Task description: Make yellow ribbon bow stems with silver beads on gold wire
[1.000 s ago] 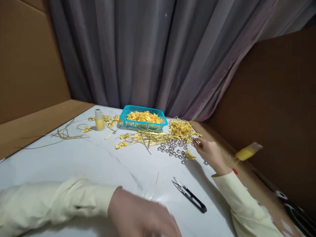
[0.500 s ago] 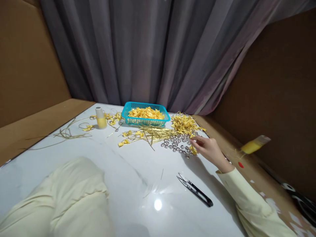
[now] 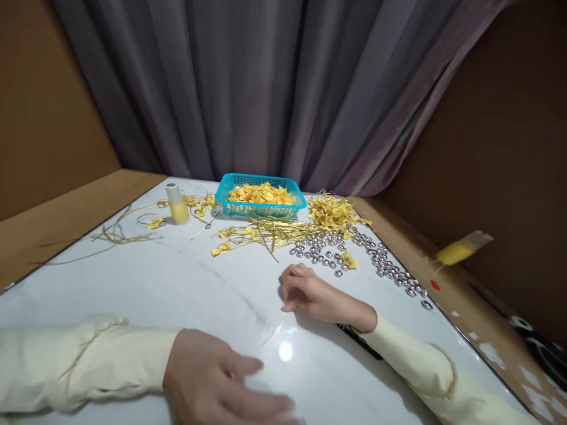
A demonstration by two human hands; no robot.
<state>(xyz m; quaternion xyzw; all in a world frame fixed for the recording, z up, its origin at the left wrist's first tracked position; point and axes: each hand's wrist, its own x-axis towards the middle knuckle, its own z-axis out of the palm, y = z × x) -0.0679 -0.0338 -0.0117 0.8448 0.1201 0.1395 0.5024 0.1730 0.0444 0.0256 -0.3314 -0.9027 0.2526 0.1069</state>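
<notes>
My right hand (image 3: 310,290) rests low over the middle of the white table (image 3: 208,301), its fingers curled in. Whatever they hold, if anything, is hidden. Below its wrist, the black-handled thread snips (image 3: 364,342) show only in part. My left hand (image 3: 221,378) is at the front, palm down, fingers stretched apart and slightly blurred, with nothing visible in them. Beyond my right hand lie scattered silver beads (image 3: 315,251) and a loose yellow bow (image 3: 349,260). A bundle of gold wire ties (image 3: 283,231) lies further back, with several yellow bows at its left end.
A blue basket (image 3: 224,198) of yellow bows stands at the back. To its right is a heap of yellow bows (image 3: 333,211). A yellow-filled bottle (image 3: 178,205) stands left, near loose gold strands (image 3: 119,235). Another yellow container (image 3: 463,248) is beyond the right edge.
My right hand has moved left and nearer from the beads, uncovering a row of them. My left hand has come into view at the front. My right forearm now covers much of the snips.
</notes>
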